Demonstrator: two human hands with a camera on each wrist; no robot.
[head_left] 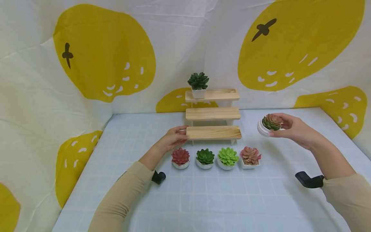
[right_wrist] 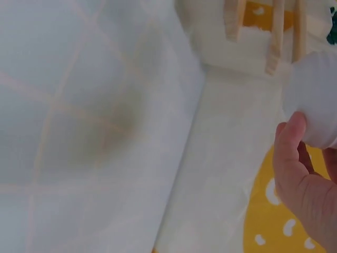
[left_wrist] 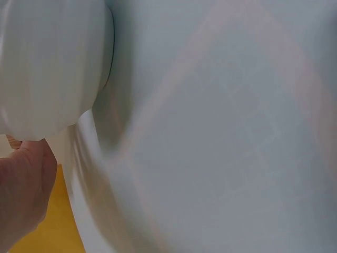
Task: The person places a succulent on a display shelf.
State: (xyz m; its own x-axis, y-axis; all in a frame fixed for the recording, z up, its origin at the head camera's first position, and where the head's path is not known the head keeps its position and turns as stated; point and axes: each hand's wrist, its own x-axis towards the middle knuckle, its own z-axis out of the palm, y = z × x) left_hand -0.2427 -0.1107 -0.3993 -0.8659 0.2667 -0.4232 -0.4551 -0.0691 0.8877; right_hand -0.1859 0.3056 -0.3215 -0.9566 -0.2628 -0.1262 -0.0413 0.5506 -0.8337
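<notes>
My right hand (head_left: 298, 130) holds a potted succulent (head_left: 272, 122) with reddish-green leaves, raised to the right of a three-tier wooden stand (head_left: 213, 132). Thumb and fingers grip its round white pot (right_wrist: 315, 100), which is tilted. My left hand (head_left: 173, 139) grips the left end of the stand's lowest board, thumb in front and fingers behind. A dark green succulent (head_left: 198, 84) in a square white pot stands at the left of the top board. In the left wrist view, a white pot (left_wrist: 47, 63) looms close and partly covers the left hand (left_wrist: 29, 184).
In front of the stand, a row of potted succulents sits on the checked light-blue cloth (head_left: 203, 199): a red one (head_left: 180, 157), a dark green one (head_left: 205, 157), a bright green one (head_left: 228, 157) and a pink one (head_left: 250, 156). A yellow-patterned white curtain (head_left: 185, 42) hangs behind.
</notes>
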